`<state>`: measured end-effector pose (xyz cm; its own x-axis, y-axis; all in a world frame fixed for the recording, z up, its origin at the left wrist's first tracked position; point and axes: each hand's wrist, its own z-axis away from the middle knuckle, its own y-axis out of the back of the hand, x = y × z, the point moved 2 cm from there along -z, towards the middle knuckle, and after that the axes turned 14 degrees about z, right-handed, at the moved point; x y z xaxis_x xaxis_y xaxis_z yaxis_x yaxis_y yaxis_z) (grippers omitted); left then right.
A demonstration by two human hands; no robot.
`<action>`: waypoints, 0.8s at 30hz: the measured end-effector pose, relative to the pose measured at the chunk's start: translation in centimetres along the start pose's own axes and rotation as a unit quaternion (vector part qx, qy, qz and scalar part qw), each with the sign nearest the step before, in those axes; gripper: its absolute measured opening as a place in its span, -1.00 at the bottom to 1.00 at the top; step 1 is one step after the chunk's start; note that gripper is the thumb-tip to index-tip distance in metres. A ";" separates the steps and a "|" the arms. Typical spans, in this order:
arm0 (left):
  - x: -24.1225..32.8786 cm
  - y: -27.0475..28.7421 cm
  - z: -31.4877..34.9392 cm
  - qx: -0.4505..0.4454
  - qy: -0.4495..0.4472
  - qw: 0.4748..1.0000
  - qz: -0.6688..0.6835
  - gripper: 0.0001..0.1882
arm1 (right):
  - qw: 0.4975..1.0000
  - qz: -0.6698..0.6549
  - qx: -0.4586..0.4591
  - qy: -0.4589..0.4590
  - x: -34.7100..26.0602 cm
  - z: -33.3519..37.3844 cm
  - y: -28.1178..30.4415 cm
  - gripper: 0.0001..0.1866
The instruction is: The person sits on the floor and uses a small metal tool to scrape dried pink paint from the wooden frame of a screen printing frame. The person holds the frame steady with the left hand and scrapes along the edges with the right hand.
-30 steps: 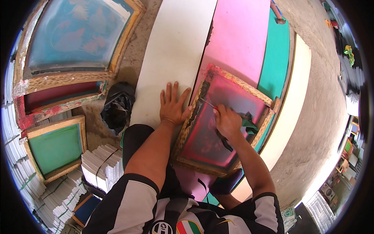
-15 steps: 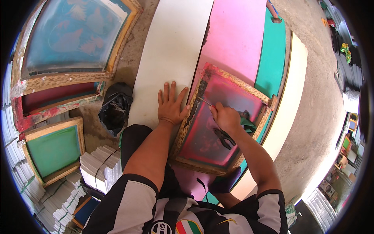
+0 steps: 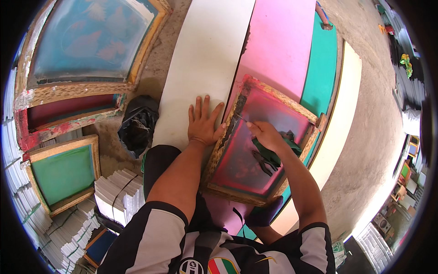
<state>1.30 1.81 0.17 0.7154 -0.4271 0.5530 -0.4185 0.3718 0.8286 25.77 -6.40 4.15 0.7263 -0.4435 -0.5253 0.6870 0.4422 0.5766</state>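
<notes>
A wooden screen frame (image 3: 285, 101) with pink-stained mesh (image 3: 232, 157) lies tilted across the pink board. My right hand (image 3: 267, 135) is closed round a screwdriver (image 3: 241, 118); only its thin metal shaft shows, the handle hidden in my fist. The tip meets the dark strip along the frame's left side. Spread flat, my left hand (image 3: 202, 122) presses on the white board, thumb against the frame's left edge. Dark pliers (image 3: 263, 163) lie on the mesh beneath my right wrist, beside a crumpled dark green thing (image 3: 269, 153) that my forearm partly covers.
White (image 3: 205, 50), pink (image 3: 278, 41), green (image 3: 321, 68) and cream (image 3: 342, 105) boards run away from me. A black plastic bag (image 3: 139, 123) sits left, near more screen frames (image 3: 73, 89) and stacked white sheets (image 3: 114, 194). A pipe-like piece (image 3: 323, 17) rests on the green board's far end.
The whole view has shifted slightly. My right hand has turned a little, and more of the green thing under it shows. My left hand stays flat on the white board.
</notes>
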 end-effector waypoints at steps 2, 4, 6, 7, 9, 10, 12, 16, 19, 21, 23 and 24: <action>-0.1 0.0 0.1 0.001 -0.002 1.000 0.000 -0.27 | 0.999 -0.024 -0.002 0.021 -0.3 0.4 0.6 -0.51; -0.2 0.0 0.2 0.003 0.001 1.000 0.000 -0.27 | 0.997 0.055 0.048 -0.010 -2.1 2.0 1.4 -0.53; -0.2 0.0 0.2 0.002 0.001 1.000 0.000 -0.27 | 0.990 0.108 0.085 -0.024 -2.6 3.3 1.1 -0.56; -0.1 0.0 0.2 0.001 0.001 1.000 -0.001 -0.27 | 0.988 0.121 0.097 -0.023 -2.4 3.8 0.7 -0.58; 0.0 0.1 0.1 -0.001 0.001 1.000 -0.002 -0.27 | 0.984 0.137 0.108 -0.035 -2.2 4.5 0.1 -0.62; 0.0 0.1 0.1 -0.002 0.001 1.000 -0.002 -0.27 | 0.983 0.139 0.107 -0.047 -2.3 4.7 -0.1 -0.64; 0.0 0.1 0.1 -0.003 0.001 1.000 -0.002 -0.27 | 0.980 0.151 0.109 -0.062 -2.7 5.0 -0.4 -0.67; 0.0 0.1 0.0 -0.002 -0.001 1.000 0.001 -0.27 | 0.973 0.189 0.111 -0.073 -3.9 5.4 -0.4 -0.67; -0.1 0.1 0.0 0.000 -0.003 1.000 0.000 -0.27 | 0.964 0.230 0.107 -0.079 -4.7 5.5 -0.2 -0.67; -0.2 0.1 0.0 0.000 -0.003 1.000 -0.002 -0.27 | 0.958 0.256 0.097 -0.087 -5.5 5.6 0.1 -0.67; -0.2 0.1 0.0 -0.004 -0.002 1.000 -0.004 -0.27 | 0.953 0.276 0.078 -0.099 -6.3 5.7 0.5 -0.67; -0.2 0.0 0.0 -0.003 -0.004 1.000 -0.005 -0.27 | 0.952 0.278 0.075 -0.099 -6.5 5.7 0.7 -0.66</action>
<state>1.18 1.92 0.06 0.7152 -0.4363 0.5461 -0.4083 0.3734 0.8330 21.37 -7.62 11.51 0.9481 -0.3178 0.0078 0.1751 0.5426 0.8215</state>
